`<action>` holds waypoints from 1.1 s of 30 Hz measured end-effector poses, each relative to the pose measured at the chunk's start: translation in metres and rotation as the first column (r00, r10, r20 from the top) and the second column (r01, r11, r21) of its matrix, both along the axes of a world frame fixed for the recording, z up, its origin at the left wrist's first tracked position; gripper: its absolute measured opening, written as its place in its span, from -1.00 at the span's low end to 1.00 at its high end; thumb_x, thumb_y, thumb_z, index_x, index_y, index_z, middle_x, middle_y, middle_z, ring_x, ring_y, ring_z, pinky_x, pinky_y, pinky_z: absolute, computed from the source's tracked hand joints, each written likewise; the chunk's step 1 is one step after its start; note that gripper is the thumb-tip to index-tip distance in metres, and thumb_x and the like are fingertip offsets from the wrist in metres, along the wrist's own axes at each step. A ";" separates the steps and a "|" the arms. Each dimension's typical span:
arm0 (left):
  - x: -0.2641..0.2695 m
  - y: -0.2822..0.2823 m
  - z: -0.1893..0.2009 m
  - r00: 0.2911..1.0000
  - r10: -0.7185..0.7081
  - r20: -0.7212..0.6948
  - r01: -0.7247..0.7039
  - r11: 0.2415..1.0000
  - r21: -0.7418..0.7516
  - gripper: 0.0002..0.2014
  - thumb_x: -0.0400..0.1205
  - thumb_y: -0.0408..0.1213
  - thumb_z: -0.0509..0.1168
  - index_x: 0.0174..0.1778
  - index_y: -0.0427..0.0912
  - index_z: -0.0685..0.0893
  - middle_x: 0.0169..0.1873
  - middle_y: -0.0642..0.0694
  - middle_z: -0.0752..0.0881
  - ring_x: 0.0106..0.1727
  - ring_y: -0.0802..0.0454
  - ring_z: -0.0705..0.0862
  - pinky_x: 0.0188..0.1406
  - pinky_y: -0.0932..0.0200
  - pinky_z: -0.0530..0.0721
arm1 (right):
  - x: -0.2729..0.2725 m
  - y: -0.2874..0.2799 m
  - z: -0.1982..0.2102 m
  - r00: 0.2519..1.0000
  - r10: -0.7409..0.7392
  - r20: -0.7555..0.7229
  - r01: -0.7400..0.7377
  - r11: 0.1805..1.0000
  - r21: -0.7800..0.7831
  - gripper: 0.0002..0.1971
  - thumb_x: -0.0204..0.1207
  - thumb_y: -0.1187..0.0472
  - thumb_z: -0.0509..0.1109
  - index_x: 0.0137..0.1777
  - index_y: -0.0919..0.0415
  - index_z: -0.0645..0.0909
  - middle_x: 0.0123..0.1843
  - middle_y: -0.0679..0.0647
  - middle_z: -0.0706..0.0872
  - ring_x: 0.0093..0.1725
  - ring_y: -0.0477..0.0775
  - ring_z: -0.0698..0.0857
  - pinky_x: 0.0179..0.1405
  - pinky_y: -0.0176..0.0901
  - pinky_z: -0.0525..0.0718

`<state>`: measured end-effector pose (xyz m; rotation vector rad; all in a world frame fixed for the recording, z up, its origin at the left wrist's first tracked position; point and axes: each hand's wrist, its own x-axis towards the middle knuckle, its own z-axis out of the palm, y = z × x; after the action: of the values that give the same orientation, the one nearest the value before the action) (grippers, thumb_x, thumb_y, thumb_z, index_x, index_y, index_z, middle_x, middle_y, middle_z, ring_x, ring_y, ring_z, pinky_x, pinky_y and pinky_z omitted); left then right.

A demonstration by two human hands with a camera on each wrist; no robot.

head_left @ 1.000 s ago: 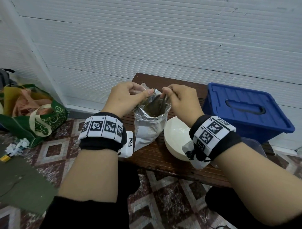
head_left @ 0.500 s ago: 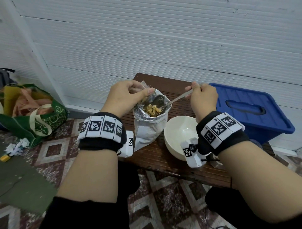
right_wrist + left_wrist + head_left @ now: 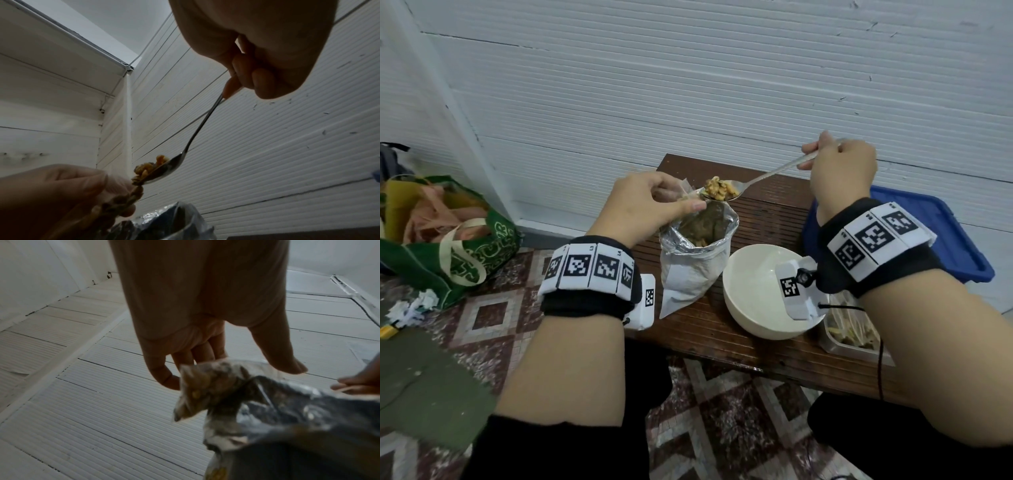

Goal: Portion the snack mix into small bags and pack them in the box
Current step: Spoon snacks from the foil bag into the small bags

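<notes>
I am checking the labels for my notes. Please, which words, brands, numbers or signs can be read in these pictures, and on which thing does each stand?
None can be read.
Green bag: pale print, not legible.
Wristbands: black-and-white square markers only, no words.
Silver snack bag: no print visible.

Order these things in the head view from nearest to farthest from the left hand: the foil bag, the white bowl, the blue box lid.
1. The foil bag: the left hand pinches its rim, so they touch.
2. The white bowl: on the table, right of the bag.
3. The blue box lid: at the far right, beyond the bowl.
</notes>
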<state>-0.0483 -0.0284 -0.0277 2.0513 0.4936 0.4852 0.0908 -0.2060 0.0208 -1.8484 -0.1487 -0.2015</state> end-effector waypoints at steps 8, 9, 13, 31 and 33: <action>0.006 -0.007 -0.002 1.000 -0.013 -0.005 0.013 0.999 0.048 -0.58 0.29 0.04 0.61 0.02 0.01 0.75 -0.11 0.16 0.74 -0.03 0.30 0.67 -0.09 0.46 0.59 | -0.020 0.020 0.011 0.983 0.150 0.106 -0.138 0.984 -0.110 -0.66 0.73 0.11 0.13 -0.15 0.19 0.68 -0.32 0.02 0.68 -0.35 -0.17 0.61 -0.35 -0.54 0.48; 0.006 -0.008 -0.002 1.000 -0.012 -0.003 0.012 0.998 0.055 -0.60 0.29 0.04 0.61 0.00 0.03 0.74 -0.13 0.20 0.72 -0.06 0.33 0.66 -0.14 0.52 0.56 | -0.022 0.022 0.011 0.980 0.163 0.117 -0.150 0.982 -0.114 -0.66 0.73 0.12 0.14 -0.15 0.19 0.68 -0.33 0.02 0.68 -0.34 -0.17 0.62 -0.31 -0.50 0.51; 0.009 -0.012 -0.002 1.000 -0.027 0.014 0.026 0.998 0.060 -0.61 0.31 0.02 0.61 0.00 0.06 0.70 -0.15 0.31 0.65 -0.12 0.42 0.60 -0.26 0.71 0.48 | -0.027 0.027 0.013 0.961 0.218 0.168 -0.201 0.973 -0.113 -0.67 0.72 0.13 0.15 -0.17 0.19 0.68 -0.33 0.02 0.69 -0.29 -0.09 0.67 -0.18 -0.38 0.56; 0.006 -0.006 0.001 0.981 0.124 0.152 -0.098 0.981 -0.169 -0.51 0.28 0.19 0.55 0.02 -0.03 0.76 -0.05 0.10 0.78 0.06 0.17 0.73 0.11 0.06 0.75 | -0.023 -0.001 -0.001 0.925 0.053 0.375 -0.070 0.997 0.031 -0.72 0.71 0.11 0.18 -0.15 0.12 0.66 -0.28 -0.12 0.68 -0.35 -0.34 0.62 -0.27 -0.61 0.45; 0.007 -0.008 0.003 0.972 0.138 0.189 -0.098 0.974 -0.204 -0.60 0.35 0.11 0.55 0.01 0.00 0.76 -0.05 0.10 0.79 0.08 0.17 0.74 0.10 0.13 0.74 | -0.025 -0.002 -0.014 0.941 0.092 0.326 -0.069 0.994 -0.082 -0.70 0.70 0.10 0.19 -0.10 0.17 0.73 -0.34 -0.11 0.65 -0.38 -0.33 0.56 -0.30 -0.64 0.40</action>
<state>-0.0415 -0.0369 -0.0244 1.7713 0.5211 0.6831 0.0655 -0.2084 0.0070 -1.8619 -0.4691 -0.4537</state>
